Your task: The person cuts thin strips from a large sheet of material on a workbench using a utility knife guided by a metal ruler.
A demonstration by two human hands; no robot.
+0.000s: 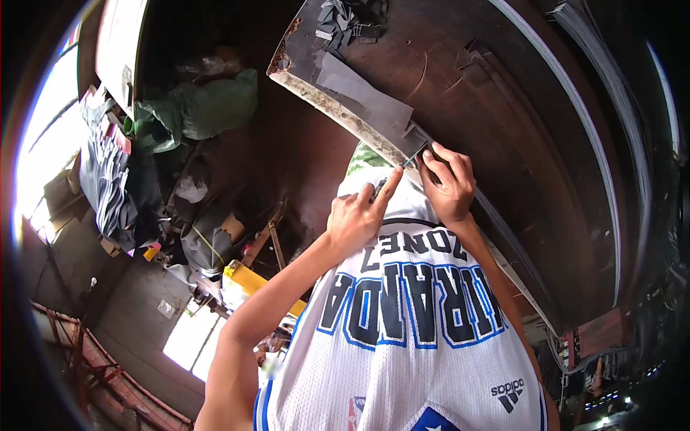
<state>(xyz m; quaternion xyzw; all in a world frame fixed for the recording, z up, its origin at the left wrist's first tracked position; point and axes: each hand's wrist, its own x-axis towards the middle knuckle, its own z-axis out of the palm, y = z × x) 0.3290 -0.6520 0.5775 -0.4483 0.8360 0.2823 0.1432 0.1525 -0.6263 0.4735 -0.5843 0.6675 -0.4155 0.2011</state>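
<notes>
My right hand (448, 185) is at the table's near edge, its fingers bent and pressed on a small dark grey piece (415, 141) of flat sheet. My left hand (359, 215) is just left of it, index finger stretched toward the edge and the other fingers curled. A dark object (378, 188) shows in part by those curled fingers, but its kind is hidden. Close to the left index fingertip, a thin blue-green sliver (410, 161) crosses the edge. Beyond both hands, a longer grey sheet strip (366, 93) lies flat along the edge.
On the dark table (496, 136), a heap of small dark cut pieces (345, 25) lies at the far corner. Long grey strips (575, 86) run along the right. At left are a green sack (215, 108), a stack of dark sheets (111, 179) and a yellow bar (248, 280).
</notes>
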